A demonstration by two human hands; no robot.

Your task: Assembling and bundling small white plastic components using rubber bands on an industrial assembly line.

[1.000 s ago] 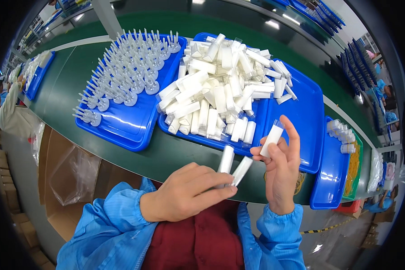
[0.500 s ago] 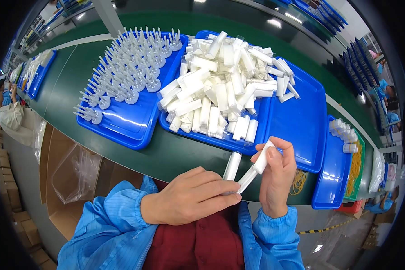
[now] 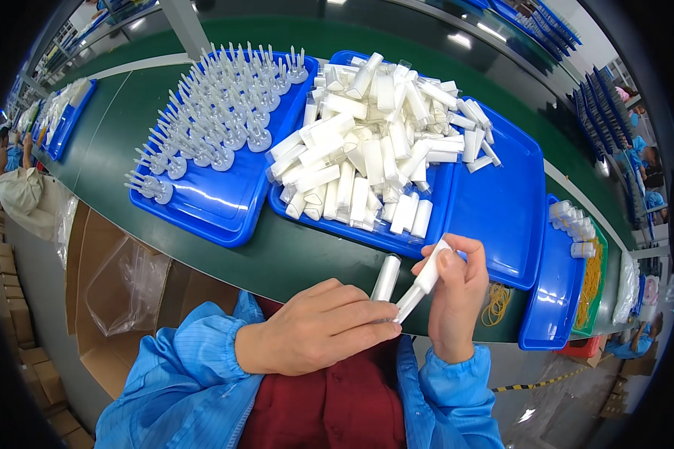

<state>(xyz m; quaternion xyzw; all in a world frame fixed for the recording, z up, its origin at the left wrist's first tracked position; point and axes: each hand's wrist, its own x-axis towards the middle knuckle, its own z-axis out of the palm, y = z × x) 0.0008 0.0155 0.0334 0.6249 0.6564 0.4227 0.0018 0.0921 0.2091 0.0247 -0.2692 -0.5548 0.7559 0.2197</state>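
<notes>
In front of my chest, my left hand (image 3: 318,329) is closed, its fingertips pinching the lower end of a slim white piece (image 3: 429,274). My right hand (image 3: 458,299) grips the wider upper part of that piece between thumb and fingers. The piece slants up to the right, its narrower lower part running into my left fingertips. Just beyond those fingertips, a white cylindrical roll (image 3: 386,278) with a shiny clear surface lies over the table edge; my fingers hide its near end. Whether my left hand touches the roll, I cannot tell.
A blue tray (image 3: 424,247) holds a heap of white pieces in clear wrapping. Left of it, another blue tray (image 3: 202,217) carries rows of translucent pronged plastic parts (image 3: 221,112). Rightward are more blue trays (image 3: 513,224), yellow rubber bands (image 3: 496,305) and an open carton (image 3: 105,299) lower left.
My right hand has shifted slightly down and left, bringing the white piece's upper part lower. My left hand keeps its hold with hardly any movement.
</notes>
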